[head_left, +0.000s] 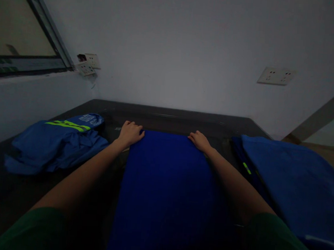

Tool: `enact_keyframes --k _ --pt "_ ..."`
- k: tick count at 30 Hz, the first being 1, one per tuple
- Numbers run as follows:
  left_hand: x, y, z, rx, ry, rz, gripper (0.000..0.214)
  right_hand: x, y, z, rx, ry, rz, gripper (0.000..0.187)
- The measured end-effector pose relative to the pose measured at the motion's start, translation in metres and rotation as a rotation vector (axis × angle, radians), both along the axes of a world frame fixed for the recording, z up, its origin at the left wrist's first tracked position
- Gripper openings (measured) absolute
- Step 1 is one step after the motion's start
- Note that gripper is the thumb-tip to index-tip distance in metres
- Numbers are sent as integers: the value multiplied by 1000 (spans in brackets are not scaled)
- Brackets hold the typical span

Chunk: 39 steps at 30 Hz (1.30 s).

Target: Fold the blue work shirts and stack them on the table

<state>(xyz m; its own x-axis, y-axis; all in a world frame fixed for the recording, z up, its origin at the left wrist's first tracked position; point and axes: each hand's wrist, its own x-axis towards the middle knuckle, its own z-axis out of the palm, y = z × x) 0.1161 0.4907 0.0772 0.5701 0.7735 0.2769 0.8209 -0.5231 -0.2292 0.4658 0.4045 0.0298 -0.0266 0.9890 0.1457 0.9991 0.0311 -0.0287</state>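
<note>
A blue cloth (165, 186) lies flat and lengthwise on the dark table (167, 115) in front of me. My left hand (129, 134) rests on its far left corner, fingers curled over the edge. At the far right corner my right hand (199, 140) grips the edge the same way. Both arms stretch forward along the cloth's sides, in dark green sleeves.
A crumpled blue garment with neon-green stripes (57, 142) lies at the left. A stack of blue garments (291, 183) sits at the right. Wall sockets (276, 76) and a window frame (42, 28) are on the walls behind the table.
</note>
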Motion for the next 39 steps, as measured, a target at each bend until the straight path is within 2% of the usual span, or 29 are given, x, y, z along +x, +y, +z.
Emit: enact_keyframes --k 5,8,10,13,16,20,22,25,28,30,34,39 --pt "0 -11 -17 -166 -40 145 42 -3 -7 11 76 48 4 26" --pt "1 -25 -18 -82 -118 173 41 -11 -17 21 173 138 -145 35" --pt "8 -40 -18 -40 -169 88 42 -22 -27 23 156 189 -216 41" --pt "23 -66 -25 -210 -206 -74 45 -43 -42 14 17 226 -207 55" --pt "30 -84 -42 -387 -170 -109 53 -56 -55 -4 -74 216 -198 66" --pt "24 -88 -60 -377 -168 -93 55 -49 -61 -17 -56 236 -130 62" --pt "21 -87 -60 -348 -182 -93 54 -38 -58 -17 18 312 -164 59" --pt "19 -89 -56 -303 -213 -55 53 -17 -49 -11 134 520 -338 52" --pt "19 -93 -54 -296 -235 46 55 -1 -36 -4 134 638 -452 46" --pt "18 -95 -53 -312 -242 82 56 3 -27 0 117 672 -453 44" --pt "16 -98 -54 -343 -252 70 57 -3 -16 6 109 747 -392 47" --pt "15 -100 -54 -344 -253 78 55 -12 -21 2 91 749 -342 45"
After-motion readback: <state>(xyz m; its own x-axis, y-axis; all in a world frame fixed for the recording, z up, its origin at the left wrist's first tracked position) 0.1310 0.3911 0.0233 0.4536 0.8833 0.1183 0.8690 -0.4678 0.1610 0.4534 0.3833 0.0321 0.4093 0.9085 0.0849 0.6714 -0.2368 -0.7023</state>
